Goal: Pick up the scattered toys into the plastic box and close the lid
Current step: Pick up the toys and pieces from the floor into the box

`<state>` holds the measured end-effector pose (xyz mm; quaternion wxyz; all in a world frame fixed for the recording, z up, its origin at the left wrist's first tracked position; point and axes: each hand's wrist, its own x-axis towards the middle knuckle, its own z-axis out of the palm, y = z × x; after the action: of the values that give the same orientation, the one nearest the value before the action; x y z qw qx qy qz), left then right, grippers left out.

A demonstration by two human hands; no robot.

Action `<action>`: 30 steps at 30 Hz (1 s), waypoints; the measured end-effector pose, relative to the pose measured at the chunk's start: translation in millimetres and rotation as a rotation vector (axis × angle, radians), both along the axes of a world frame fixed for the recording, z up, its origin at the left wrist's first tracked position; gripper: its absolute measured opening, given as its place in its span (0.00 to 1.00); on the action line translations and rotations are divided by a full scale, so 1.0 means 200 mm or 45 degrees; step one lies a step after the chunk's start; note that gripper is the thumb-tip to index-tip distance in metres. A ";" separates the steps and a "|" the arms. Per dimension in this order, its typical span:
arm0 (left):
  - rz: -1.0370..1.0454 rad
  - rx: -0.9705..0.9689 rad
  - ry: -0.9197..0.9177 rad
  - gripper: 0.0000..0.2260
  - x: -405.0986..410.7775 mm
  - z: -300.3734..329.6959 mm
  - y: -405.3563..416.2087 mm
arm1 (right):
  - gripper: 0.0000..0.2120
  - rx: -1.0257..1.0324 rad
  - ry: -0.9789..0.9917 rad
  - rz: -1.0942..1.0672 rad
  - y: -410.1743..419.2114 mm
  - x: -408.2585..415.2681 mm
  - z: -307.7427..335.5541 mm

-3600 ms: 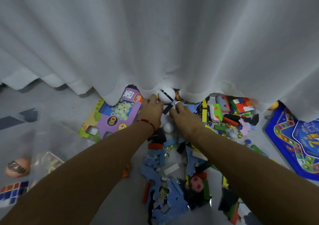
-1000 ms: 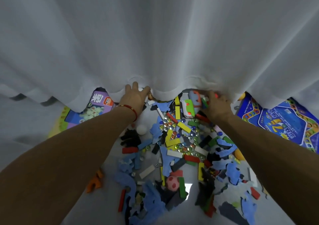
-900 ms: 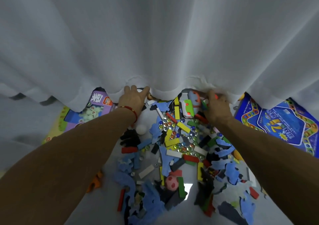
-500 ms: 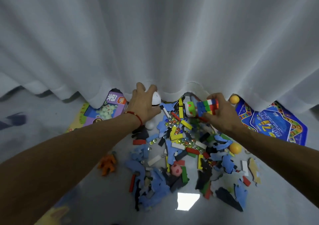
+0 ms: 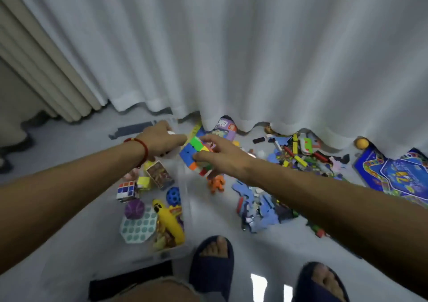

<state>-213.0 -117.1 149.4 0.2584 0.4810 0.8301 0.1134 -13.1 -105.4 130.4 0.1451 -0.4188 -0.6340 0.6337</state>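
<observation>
Carrying a puzzle cube (image 5: 196, 155) over the far right edge of the clear plastic box (image 5: 185, 211), the right hand (image 5: 222, 155) clamps it from above, fingers curled round its faces. Judged hard, light and slick, the cube is best gripped on opposite flat faces; its layers may twist. The left hand (image 5: 159, 139) hovers over the box's far end, closed around something white, probably a small ball, though blur hides it. Many loose toy pieces (image 5: 261, 204) lie on the floor to the right.
</observation>
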 end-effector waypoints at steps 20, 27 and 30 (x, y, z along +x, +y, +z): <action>-0.500 0.251 -0.088 0.12 0.72 -0.34 0.37 | 0.12 0.438 -1.075 -0.038 0.53 0.98 -0.18; -0.757 0.095 -0.007 0.18 1.07 -0.69 0.70 | 0.22 0.333 -1.335 0.027 0.65 1.39 -0.58; -0.825 0.081 0.046 0.21 1.14 -0.80 0.85 | 0.22 0.344 -1.205 -0.068 0.74 1.45 -0.68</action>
<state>14.9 53.8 -9.7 0.2513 0.7300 0.6342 0.0426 277.1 43.4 -5.7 -0.0895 -0.6544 -0.6959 0.2819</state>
